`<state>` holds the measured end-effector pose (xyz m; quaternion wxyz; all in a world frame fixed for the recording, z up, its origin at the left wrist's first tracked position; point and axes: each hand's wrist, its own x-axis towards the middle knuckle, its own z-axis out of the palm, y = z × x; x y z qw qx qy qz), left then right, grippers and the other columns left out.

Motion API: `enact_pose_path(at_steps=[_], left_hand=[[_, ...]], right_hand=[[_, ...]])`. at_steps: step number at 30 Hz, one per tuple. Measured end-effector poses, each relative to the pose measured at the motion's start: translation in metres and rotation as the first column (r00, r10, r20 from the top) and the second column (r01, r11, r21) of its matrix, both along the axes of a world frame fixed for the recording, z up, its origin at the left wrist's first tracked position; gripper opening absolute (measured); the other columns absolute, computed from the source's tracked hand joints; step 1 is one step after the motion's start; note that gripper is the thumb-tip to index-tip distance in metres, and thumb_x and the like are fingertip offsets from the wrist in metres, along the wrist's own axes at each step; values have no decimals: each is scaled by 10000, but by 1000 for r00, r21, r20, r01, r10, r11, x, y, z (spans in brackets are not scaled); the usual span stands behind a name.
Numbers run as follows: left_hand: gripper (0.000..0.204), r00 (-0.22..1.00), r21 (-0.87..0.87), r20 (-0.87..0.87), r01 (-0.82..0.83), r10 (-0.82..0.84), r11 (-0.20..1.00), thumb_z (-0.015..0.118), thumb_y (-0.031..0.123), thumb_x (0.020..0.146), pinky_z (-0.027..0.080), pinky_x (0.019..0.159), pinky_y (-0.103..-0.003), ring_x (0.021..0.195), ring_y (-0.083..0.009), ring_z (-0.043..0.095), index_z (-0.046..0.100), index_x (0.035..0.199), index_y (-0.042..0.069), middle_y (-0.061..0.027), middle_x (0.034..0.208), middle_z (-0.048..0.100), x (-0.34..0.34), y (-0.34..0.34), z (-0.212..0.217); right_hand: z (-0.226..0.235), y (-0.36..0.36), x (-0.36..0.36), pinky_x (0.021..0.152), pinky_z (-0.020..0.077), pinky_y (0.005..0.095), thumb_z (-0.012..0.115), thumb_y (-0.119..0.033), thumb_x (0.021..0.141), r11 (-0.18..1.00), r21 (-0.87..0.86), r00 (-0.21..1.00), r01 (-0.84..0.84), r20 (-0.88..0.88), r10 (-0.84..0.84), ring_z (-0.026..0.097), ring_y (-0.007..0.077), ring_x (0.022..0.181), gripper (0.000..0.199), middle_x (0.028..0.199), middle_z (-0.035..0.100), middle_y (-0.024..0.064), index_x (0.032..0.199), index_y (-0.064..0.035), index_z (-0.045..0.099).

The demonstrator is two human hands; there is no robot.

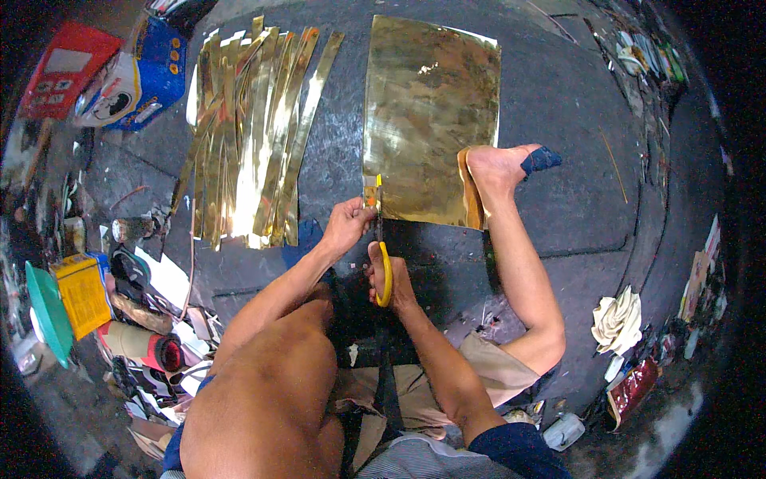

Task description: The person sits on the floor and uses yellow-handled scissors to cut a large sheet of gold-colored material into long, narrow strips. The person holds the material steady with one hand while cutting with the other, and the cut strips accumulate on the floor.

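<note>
A large gold metallic sheet [427,108] lies on the dark floor in front of me, stained brown on its surface. My right hand [399,281] grips a pair of scissors [385,267] by their yellow handle, the blades pointing away at the sheet's near left corner. Just left of the blades, my left hand [348,227] pinches a narrow gold strip [370,194] along the sheet's left edge. How far the blades are parted is too small to tell. Left of the sheet spreads a pile of long, shiny gold strips [259,144].
My foot [496,169], in a sandal, rests on the sheet's near right corner. Red [68,70] and blue [152,76] boxes stand at the far left. A yellow box [83,294] and mixed clutter lie at the left. A crumpled cream cloth [617,321] is at the right.
</note>
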<state>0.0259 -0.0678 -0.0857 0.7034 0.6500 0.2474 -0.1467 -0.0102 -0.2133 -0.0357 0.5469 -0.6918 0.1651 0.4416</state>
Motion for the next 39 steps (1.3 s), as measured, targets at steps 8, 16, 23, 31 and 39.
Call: enact_pose_path(at_steps=[8,16,23,31,39], left_hand=[[186,999,-118,-32,0,-4,993,564,147,943,314,461,-210,517,-37,428,583,775,69,45,599,511,4,7,17],[188,994,-77,-12,107,-109,991,539,184,963,329,491,-220,555,-37,442,573,812,76,43,627,522,7,13,35],[155,997,-109,-29,62,-65,992,612,249,913,348,516,-220,577,-35,443,631,911,95,74,664,517,2,18,59],[136,992,-82,-27,122,-124,989,543,162,954,350,513,-211,577,-25,419,625,977,56,73,666,502,5,26,110],[156,996,-46,39,78,-76,996,549,178,959,371,559,-222,646,-26,447,616,958,37,59,735,560,-15,38,123]], right_hand=[[2,14,33,345,411,288,432,-718,858,1000,-5,998,-12,62,12,503,146,364,733,465,437,46,654,-18,508],[-34,32,90,421,424,351,421,-614,923,998,-25,909,-57,412,63,539,178,475,600,574,543,58,755,-61,580],[-43,57,154,552,430,399,405,-627,919,994,-104,870,-23,488,71,558,238,571,648,607,580,97,740,-29,578],[-34,92,251,653,420,425,322,-791,831,984,-145,797,-102,580,168,517,237,693,898,739,586,156,900,58,605],[-34,142,367,617,451,385,377,-865,738,998,14,914,54,401,-55,561,221,690,984,794,604,178,987,57,613]])
